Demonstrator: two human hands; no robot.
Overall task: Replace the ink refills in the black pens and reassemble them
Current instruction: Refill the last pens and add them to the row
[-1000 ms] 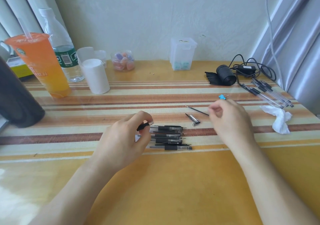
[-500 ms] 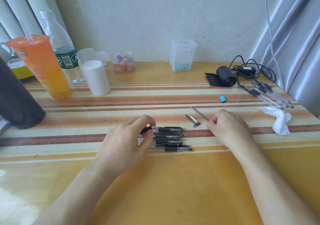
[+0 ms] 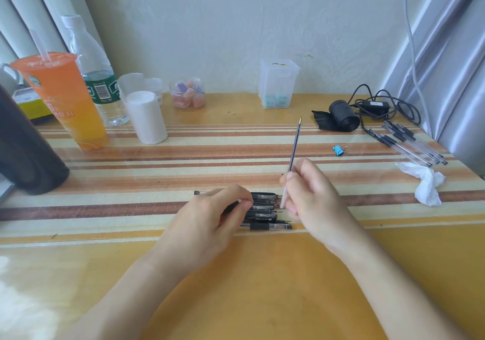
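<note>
The right hand (image 3: 309, 195) pinches the ink refill (image 3: 294, 148) tip-up (almost upright), crosswise to the level pen barrel (image 3: 230, 207) that the left hand (image 3: 210, 224) grips.

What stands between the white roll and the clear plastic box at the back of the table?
A small clear jar of pink and purple pieces, nearer the white roll than the clear plastic box; the head view shows it.

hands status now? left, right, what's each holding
Left hand: closed, pinching a black pen part at the pen pile.
Right hand: closed, holding an ink refill, tip pointing up and away.
</note>
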